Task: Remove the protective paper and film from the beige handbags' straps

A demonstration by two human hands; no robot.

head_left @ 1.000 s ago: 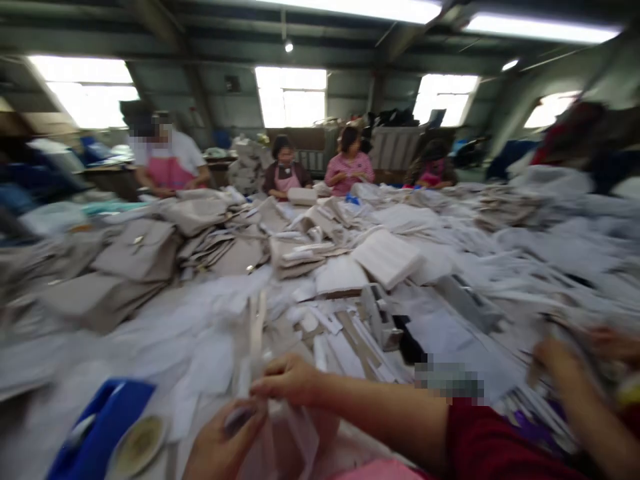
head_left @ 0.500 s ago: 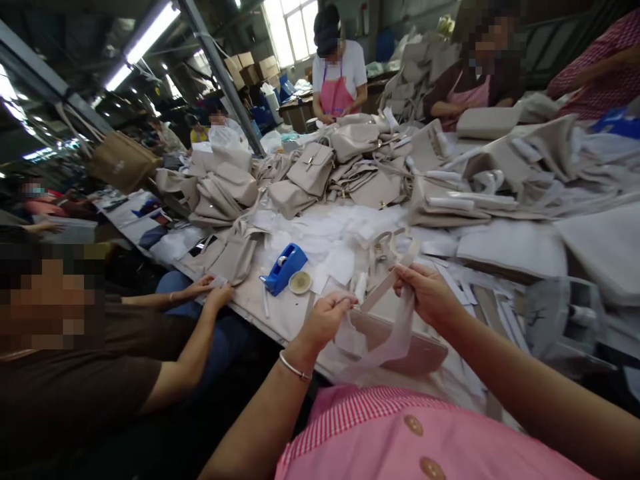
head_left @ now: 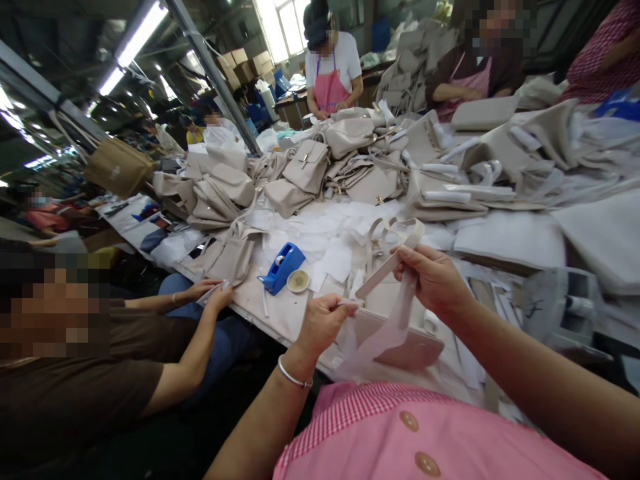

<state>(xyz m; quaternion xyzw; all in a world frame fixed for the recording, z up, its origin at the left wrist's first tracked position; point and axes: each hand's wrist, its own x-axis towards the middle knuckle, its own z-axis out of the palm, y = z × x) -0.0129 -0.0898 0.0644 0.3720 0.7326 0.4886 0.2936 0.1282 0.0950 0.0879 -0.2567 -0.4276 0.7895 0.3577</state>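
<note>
My right hand (head_left: 433, 280) is closed on a beige strap (head_left: 377, 275), thumb on top, with the strap's free end slanting down toward the left. A thin translucent white strip of wrapping (head_left: 390, 333) hangs from under those fingers and sags across to my left hand (head_left: 323, 323). The left fingers are pinched on the wrapping's other end, just beside the strap's end. Below both hands a beige bag (head_left: 420, 347) lies on the table, partly covered by the wrapping. Behind the right hand, the strap loops near a metal buckle (head_left: 376, 245).
Left of my hands sit a blue tape dispenser (head_left: 284, 267) and a tape roll (head_left: 299, 281). A grey tape dispenser (head_left: 560, 310) stands right of my right arm. Beige bags (head_left: 306, 167) pile up behind. A co-worker's hands (head_left: 213, 293) handle a white piece at left.
The wrapping has shifted and now droops more narrowly from my right hand. My left hand has moved slightly left and down, and the strap's end shows more plainly.
</note>
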